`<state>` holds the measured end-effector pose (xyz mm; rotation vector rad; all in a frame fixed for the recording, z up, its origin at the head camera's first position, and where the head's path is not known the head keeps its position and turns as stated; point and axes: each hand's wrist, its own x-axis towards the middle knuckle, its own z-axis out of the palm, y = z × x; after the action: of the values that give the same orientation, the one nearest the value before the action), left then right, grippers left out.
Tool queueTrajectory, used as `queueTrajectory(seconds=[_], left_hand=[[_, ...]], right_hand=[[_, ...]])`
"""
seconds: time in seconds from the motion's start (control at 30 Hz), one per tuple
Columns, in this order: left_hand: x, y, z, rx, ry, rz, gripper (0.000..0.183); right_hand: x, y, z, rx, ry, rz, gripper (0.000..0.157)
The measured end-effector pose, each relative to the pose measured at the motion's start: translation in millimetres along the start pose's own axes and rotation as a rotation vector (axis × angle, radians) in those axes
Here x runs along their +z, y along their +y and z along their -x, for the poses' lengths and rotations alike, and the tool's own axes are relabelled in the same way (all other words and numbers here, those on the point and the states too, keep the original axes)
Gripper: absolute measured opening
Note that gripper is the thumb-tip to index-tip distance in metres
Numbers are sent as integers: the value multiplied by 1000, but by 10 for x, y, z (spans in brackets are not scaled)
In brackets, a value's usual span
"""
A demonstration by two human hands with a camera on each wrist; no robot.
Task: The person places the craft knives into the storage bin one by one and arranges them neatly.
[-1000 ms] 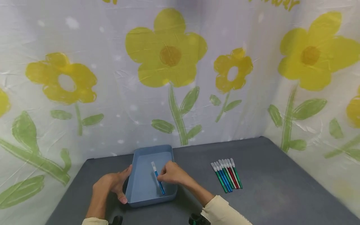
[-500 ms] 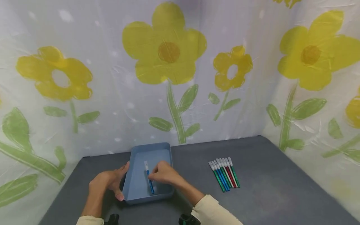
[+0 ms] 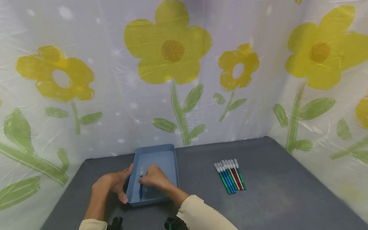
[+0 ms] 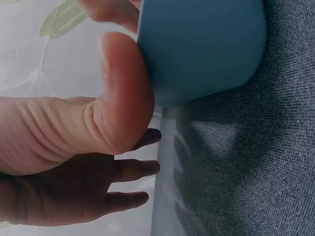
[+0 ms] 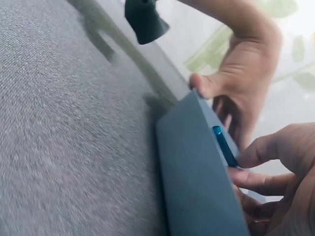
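A blue-grey rectangular tray [image 3: 159, 156] stands on the dark table. My left hand [image 3: 114, 182] is spread along its left side; in the left wrist view the thumb [image 4: 123, 93] presses the tray's corner and the other fingers reach out straight. Over the tray's left part, my right hand [image 3: 155, 176] pinches a slim craft knife [image 3: 141, 190] with a metallic blue handle and a clear cap. Its capped end points to the back of the tray. From the right wrist, the blue handle end [image 5: 225, 146] shows just above the tray's wall, between thumb and fingers.
Several similar capped craft knives [image 3: 230, 177] with green, blue, red and white handles lie side by side on the dark table [image 3: 276, 185], right of the tray. A white curtain [image 3: 115, 80] printed with yellow flowers stands behind and at the sides.
My right hand has moved left across the tray with the blue craft knife, which now stands closer to the left wall and more upright in view. My left hand has stayed at the tray's side.
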<state>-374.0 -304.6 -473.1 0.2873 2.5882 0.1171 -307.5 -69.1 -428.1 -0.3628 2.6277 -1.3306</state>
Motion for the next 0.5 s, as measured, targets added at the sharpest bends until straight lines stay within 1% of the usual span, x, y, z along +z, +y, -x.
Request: queueTrajectory(seconds=[0.03,0.07,0.1,0.13,0.17,0.27,0.3,0.33,0.37,0.43,0.5], left_hand=[[27,-62,-58,4,4,-2,172],[36,-84,-70,20,8,11,172],[43,-122,-95,31,7,4,170],[22,-101,-70,40,-2,-2,170],[-6,-49,-11,55,3,6,167],[-116,128,183,86,8,31,158],[-131,147,186,73,4,1,159],[-151,189,213,59,2,1,161],[-144,186,211,63,15,19,161],[-96,86,95,50,22,10,167],[-19,-58,-84,37,20,7,173]], right_hand=[[32,-2,-11,1,3,-3,43],[63,-4,-17,8,8,1,45],[95,-2,-28,16,12,3,46],[123,-1,-39,25,18,5,46],[128,-24,-29,37,24,-4,46],[268,40,-152,63,70,69,38],[289,34,-165,61,84,88,37],[316,32,-187,68,87,119,34],[331,16,-186,70,92,146,30],[319,-62,-142,82,78,178,25],[296,-155,-61,92,69,230,19]])
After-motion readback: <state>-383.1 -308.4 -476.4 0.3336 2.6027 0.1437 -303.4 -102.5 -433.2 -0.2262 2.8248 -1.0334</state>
